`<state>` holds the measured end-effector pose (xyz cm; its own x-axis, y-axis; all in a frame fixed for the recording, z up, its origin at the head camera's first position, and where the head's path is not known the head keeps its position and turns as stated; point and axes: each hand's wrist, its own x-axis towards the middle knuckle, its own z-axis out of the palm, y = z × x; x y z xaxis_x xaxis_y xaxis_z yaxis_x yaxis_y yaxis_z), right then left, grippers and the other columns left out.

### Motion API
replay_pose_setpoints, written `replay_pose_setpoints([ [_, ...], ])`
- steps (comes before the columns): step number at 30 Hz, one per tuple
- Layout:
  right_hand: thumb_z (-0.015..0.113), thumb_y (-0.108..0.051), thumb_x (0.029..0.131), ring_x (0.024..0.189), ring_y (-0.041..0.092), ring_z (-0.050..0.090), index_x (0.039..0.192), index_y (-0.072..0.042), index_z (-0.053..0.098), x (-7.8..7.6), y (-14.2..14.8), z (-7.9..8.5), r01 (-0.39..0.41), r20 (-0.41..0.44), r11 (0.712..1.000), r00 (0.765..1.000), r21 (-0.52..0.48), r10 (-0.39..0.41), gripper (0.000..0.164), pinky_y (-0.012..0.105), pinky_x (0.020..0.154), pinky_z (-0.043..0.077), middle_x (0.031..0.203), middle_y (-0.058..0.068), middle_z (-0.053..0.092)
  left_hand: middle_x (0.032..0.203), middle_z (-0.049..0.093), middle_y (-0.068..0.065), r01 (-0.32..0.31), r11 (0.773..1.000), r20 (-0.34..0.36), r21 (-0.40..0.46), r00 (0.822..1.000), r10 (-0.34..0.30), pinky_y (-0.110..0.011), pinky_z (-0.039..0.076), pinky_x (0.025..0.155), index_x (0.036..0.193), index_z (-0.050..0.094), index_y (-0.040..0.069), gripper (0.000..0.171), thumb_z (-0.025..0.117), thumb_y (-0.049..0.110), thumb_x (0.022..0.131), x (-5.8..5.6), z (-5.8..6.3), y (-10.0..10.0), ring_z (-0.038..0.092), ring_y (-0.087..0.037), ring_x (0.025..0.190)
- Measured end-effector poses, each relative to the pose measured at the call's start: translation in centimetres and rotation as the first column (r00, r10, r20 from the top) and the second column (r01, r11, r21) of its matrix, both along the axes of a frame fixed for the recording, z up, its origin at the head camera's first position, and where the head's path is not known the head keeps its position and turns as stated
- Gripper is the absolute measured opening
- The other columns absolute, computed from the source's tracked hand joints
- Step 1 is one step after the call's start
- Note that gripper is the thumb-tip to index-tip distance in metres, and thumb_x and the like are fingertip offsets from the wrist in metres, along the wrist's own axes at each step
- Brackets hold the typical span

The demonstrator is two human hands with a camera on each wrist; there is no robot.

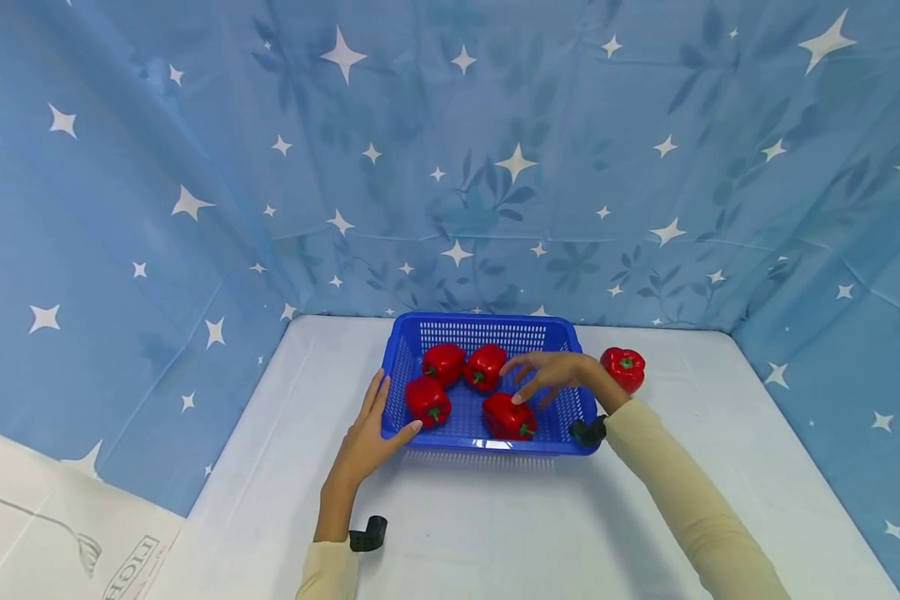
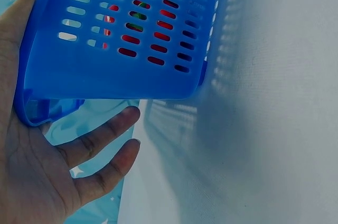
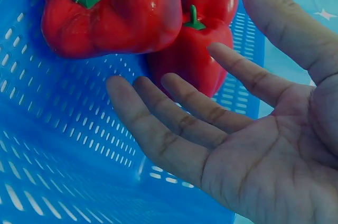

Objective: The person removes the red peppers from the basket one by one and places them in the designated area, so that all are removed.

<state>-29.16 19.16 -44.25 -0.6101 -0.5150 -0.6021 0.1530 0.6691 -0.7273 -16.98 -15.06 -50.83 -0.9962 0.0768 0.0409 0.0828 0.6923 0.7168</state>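
Observation:
Several red bell peppers with green stems lie in a blue plastic basket (image 1: 465, 443), among them a front-right pepper (image 1: 507, 417) and a front-left pepper (image 1: 427, 402). My left hand (image 1: 365, 437) rests against the basket's front-left corner, thumb by the front rim and fingers along the left side. In the left wrist view two extended fingers (image 2: 113, 129) stay clear of the basket wall. Over the right part of the basket hovers my right hand (image 1: 551, 372), fingers loosely spread and holding nothing. The right wrist view shows its palm (image 3: 259, 155) beside a large pepper (image 3: 121, 18).
Outside the basket, just right of it, another red bell pepper (image 1: 624, 370) sits on the white table (image 1: 457, 533). A blue star-patterned curtain (image 1: 450, 167) closes off the back and sides.

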Motion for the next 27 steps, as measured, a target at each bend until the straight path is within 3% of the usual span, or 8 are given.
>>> replay_pose_setpoints([
  [13,0.083,-0.020,0.077,0.129,0.039,0.048,0.143,-0.015,0.046,-0.7,-1.7,-0.3,-0.024,0.071,0.997,0.997,0.076,0.019,0.076,0.051,0.085,0.058,0.148,0.022,0.038,0.166,0.000,0.011,-0.006,1.000,0.005,0.014,1.000,0.006,-0.067,0.037,0.104,0.158,0.010,0.028,0.102,0.059,0.072,0.081,0.1,-0.2,-0.1,0.022,-0.037,0.149],
  [20,0.082,-0.018,0.078,0.129,0.040,0.046,0.144,-0.015,0.044,-0.8,-2.2,-0.5,-0.073,0.108,0.991,0.992,0.109,0.062,0.076,0.051,0.085,0.058,0.146,0.019,0.039,0.165,-0.001,0.013,-0.006,1.000,0.001,0.020,1.000,0.006,-0.067,0.036,0.104,0.158,0.009,0.030,0.102,0.058,0.072,0.080,-0.1,-0.3,-0.1,0.020,-0.036,0.150],
  [27,0.083,-0.018,0.077,0.134,0.039,0.041,0.141,-0.021,0.048,-0.5,-2.7,-0.9,-0.130,0.136,0.979,0.985,0.158,0.109,0.073,0.049,0.082,0.059,0.151,0.016,0.032,0.166,0.002,0.008,0.002,1.000,-0.010,0.023,1.000,-0.001,-0.067,0.037,0.104,0.158,0.009,0.030,0.101,0.058,0.073,0.080,-0.2,-0.5,-0.2,0.023,-0.036,0.149],
])
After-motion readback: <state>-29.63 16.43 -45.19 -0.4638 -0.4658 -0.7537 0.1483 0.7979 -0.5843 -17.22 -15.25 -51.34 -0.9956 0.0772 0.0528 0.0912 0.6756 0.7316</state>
